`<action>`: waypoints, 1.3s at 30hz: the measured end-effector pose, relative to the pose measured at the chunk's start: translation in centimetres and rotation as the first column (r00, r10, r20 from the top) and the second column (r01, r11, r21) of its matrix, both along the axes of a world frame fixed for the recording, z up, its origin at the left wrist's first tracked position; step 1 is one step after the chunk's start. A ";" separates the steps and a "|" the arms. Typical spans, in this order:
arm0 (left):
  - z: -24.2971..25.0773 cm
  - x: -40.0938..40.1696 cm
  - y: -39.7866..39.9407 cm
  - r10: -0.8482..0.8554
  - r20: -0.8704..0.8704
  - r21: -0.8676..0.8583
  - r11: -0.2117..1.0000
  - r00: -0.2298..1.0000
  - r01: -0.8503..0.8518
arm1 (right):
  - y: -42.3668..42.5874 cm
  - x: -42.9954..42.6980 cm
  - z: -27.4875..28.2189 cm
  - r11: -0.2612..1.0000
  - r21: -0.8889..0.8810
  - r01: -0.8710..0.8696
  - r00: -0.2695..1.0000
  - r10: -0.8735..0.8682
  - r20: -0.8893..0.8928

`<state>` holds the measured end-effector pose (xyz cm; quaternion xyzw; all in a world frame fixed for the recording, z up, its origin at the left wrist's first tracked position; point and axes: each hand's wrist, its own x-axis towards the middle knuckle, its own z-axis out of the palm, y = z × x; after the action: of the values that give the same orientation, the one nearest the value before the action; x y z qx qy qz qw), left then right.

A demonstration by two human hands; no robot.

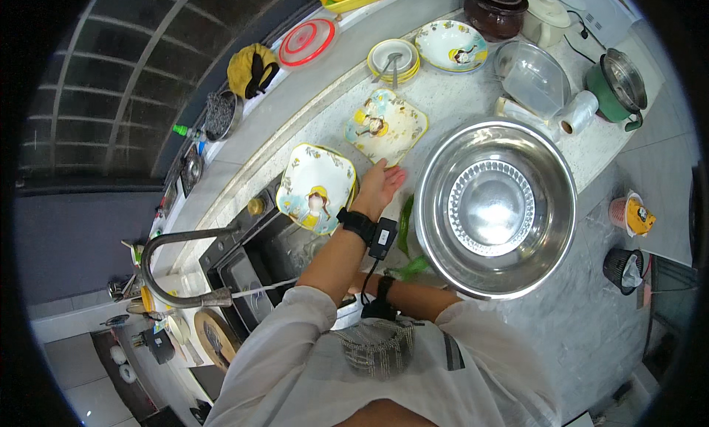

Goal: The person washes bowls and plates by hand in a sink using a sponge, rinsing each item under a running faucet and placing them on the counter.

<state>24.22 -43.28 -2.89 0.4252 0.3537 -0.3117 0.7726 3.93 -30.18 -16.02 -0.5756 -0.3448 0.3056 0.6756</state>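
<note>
My left hand (381, 186) is at the near edge of a patterned square plate (396, 125) on the counter. Its palm is turned up, with the thumb apart from the fingers and touching or almost touching the rim. Beside the wrist, a stack of similar square plates (316, 186) sits at the sink's edge. My right hand (354, 284) is mostly hidden behind my left forearm, near the sink; what it holds cannot be seen. Water (266, 287) runs from the curved faucet (183, 236) into the dark sink (282, 247).
A large steel basin (498, 208) stands right of my hands, with green vegetables (407, 225) beside it. Small stacked bowls (393, 58) with spoons and a patterned bowl (451, 44) are farther back. Clear plastic containers (534, 80) and a green pot (615, 86) fill the far right.
</note>
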 end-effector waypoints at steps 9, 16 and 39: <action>-3.7 1.6 -2.0 0.198 0.202 0.074 0.973 0.959 -0.217 | 3.7 -2.4 -1.0 0.863 0.501 0.067 0.745 0.290 -0.600; 2.1 0.8 -2.8 0.164 0.452 0.117 0.964 0.877 -0.241 | 0.6 -1.2 -0.3 0.972 0.167 0.166 0.982 -0.146 -0.123; 13.6 -18.2 25.8 0.454 0.573 -0.160 0.879 0.682 -0.450 | 3.1 -0.3 10.7 0.977 -0.186 0.108 0.468 -0.215 -0.857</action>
<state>6.03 -17.52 10.67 0.3982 0.1860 0.0367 0.8975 3.67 -27.04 -5.31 -0.4057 0.1180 0.5076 0.7509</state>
